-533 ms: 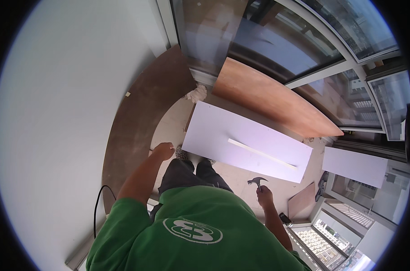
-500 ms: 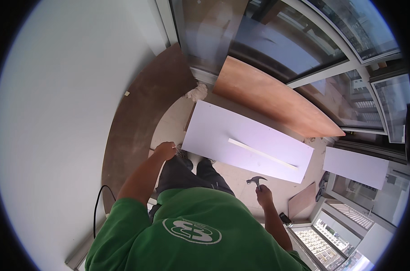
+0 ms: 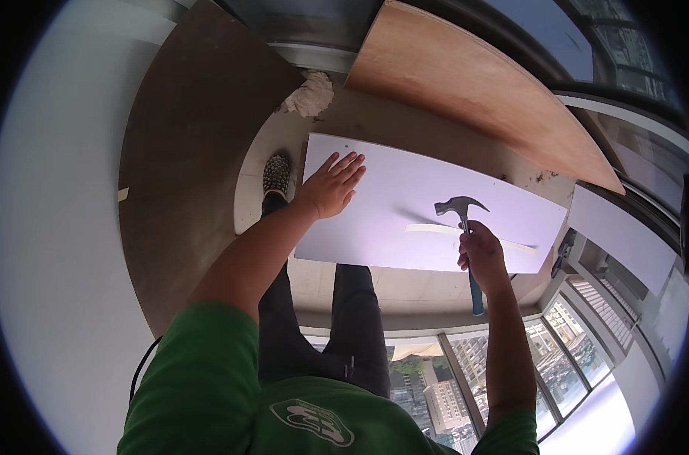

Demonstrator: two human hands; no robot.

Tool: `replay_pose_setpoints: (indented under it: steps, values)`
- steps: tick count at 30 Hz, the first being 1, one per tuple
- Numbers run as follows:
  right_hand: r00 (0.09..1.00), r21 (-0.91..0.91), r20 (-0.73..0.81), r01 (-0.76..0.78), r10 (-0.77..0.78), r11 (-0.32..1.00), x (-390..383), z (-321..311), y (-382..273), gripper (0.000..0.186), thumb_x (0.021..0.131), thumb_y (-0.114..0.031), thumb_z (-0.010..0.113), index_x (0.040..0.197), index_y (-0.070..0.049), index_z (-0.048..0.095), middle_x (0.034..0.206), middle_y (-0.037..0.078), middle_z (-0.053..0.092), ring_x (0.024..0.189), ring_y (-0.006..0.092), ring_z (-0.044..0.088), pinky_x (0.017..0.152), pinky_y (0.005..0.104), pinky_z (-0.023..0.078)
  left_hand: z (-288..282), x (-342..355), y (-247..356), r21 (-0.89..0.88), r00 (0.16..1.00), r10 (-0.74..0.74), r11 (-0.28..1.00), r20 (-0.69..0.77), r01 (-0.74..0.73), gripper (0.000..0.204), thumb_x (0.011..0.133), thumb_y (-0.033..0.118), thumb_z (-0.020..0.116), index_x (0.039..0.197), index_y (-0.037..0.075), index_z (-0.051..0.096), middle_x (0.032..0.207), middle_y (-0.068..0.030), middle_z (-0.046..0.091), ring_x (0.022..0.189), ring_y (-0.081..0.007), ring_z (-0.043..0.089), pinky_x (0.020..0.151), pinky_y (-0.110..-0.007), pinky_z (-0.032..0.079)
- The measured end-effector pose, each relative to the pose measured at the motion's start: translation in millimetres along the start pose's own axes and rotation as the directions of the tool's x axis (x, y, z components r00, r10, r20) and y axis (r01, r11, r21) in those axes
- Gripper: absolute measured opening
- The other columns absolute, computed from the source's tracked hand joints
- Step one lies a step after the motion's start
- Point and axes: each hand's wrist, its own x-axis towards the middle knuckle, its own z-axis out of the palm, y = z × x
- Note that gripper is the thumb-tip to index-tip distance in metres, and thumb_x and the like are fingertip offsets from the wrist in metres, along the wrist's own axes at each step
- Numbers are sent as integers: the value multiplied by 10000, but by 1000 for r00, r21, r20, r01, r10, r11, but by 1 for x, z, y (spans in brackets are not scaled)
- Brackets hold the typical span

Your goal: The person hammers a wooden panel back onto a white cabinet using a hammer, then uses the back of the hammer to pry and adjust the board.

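Hammering step in hand. Left hand [image 3: 331,186] spread flat, fingers wide, on white panel [image 3: 405,205] at frame centre. Right hand [image 3: 481,254] clenched around claw hammer [image 3: 461,220], head raised above pale strip [image 3: 435,229]. Next move likely calls for controlled downward strike, panel braced.

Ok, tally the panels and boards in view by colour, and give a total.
White panels: 2 (one under the left hand at, one at the right)
Dark brown boards: 1
Light wood boards: 1
Total: 4
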Motion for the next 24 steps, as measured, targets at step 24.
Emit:
replay_pose_setpoints:
  steps: [24]
  values:
    - [946,-370,-148,-323,287,871,206,7,-19,168,987,-185,571,927,-37,517,681,52,535,498,146,534,426,312,433,44,26,-37,-89,975,168,979,-148,-183,590,966,368,532,1517,182,429,1649,-21,288,1533,-206,216,1269,-472,124]
